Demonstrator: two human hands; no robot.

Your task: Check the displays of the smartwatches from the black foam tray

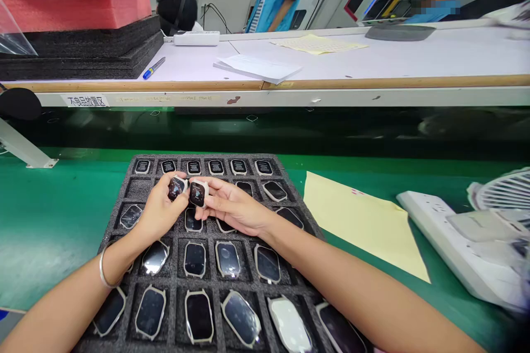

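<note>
Side by side above the tray, two smartwatch bodies without straps are held up with their dark screens facing me. My left hand is closed round one watch body. The other watch body, in a light silver case, is pinched between the thumb and fingers of my right hand. Beneath both hands lies a black foam tray with rows of square pockets. Most visible pockets hold a watch body, such as this one; the back row's screens show lines of text. My hands and forearms hide some pockets.
Right of the tray are a yellow sheet, a white power strip and a white fan. A raised shelf behind carries foam blocks, a blue pen and papers. Other people are beyond it.
</note>
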